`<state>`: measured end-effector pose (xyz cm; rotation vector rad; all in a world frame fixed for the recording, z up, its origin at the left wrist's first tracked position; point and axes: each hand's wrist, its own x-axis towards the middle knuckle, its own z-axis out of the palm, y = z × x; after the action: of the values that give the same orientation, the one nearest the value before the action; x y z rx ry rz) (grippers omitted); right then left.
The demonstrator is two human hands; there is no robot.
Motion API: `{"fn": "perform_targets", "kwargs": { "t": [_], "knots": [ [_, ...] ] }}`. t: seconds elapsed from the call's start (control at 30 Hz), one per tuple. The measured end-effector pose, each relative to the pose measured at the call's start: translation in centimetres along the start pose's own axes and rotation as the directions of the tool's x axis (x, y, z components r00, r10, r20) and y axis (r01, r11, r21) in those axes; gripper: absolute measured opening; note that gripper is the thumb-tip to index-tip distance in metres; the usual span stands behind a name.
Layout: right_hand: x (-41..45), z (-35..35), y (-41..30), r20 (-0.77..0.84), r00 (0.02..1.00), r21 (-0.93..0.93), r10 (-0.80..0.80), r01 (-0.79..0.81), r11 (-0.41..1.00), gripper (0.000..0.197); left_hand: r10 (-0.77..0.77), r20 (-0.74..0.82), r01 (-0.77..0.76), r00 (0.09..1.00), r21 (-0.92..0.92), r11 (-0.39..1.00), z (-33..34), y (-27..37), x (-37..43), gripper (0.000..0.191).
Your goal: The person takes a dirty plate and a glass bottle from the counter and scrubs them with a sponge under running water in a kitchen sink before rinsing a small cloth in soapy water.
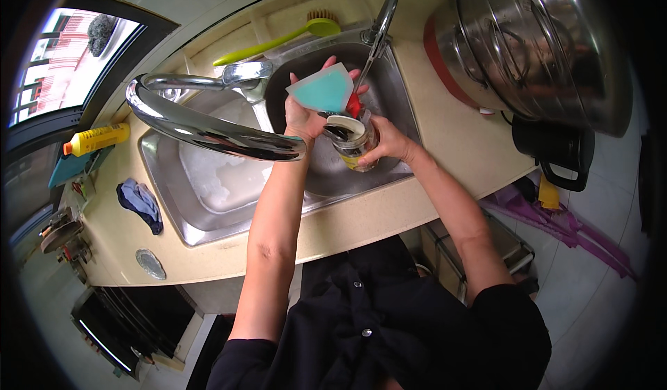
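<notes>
My left hand is palm up over the right sink basin, its fingers spread. A flat teal scraper with a pale, see-through edge lies across that palm, fingertips showing beyond it. With my right hand I grip a clear jar bearing a yellow label, tilted towards the left palm. At its mouth are a white rim-like piece, something dark, and a red piece. How the scraper's lower end meets the jar is hidden.
A big chrome faucet arches over the left basin; a slim tap stands behind the right one. A green-handled brush lies at the back. Right: a large steel pot. Left: a cloth, a yellow bottle.
</notes>
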<state>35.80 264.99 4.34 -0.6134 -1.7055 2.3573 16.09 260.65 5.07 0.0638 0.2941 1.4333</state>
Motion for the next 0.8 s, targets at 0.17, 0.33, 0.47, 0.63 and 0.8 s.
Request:
{"fn": "perform_targets", "kwargs": {
  "t": [0.17, 0.33, 0.47, 0.63, 0.8],
  "knots": [
    [-0.2, -0.4, 0.7, 0.025, 0.994, 0.129, 0.102, -0.104, 0.986, 0.072, 0.08, 0.043, -0.072, 0.996, -0.158, 0.985, 0.4, -0.1, 0.7, 0.101],
    [0.0, -0.1, 1.3, 0.078, 0.984, 0.372, 0.16, -0.177, 0.911, 0.067, 0.137, -0.002, -0.136, 0.991, -0.149, 0.979, -0.8, 0.0, 1.0, 0.11],
    [0.5, -0.6, 1.1, 0.074, 0.989, 0.405, 0.126, -0.145, 0.903, 0.066, 0.138, -0.062, -0.14, 0.988, -0.026, 0.99, -0.4, 0.2, 1.8, 0.115],
    [0.6, -1.6, 1.1, 0.021, 0.992, 0.422, 0.128, -0.125, 0.898, 0.068, 0.118, -0.025, -0.115, 0.993, 0.096, 0.989, 0.9, 0.0, 2.9, 0.114],
    [0.4, -2.7, 0.7, 0.01, 0.989, 0.421, 0.145, -0.136, 0.897, 0.068, 0.121, -0.056, -0.112, 0.991, 0.14, 0.984, 1.5, -0.2, 4.3, 0.11]
  ]
}}
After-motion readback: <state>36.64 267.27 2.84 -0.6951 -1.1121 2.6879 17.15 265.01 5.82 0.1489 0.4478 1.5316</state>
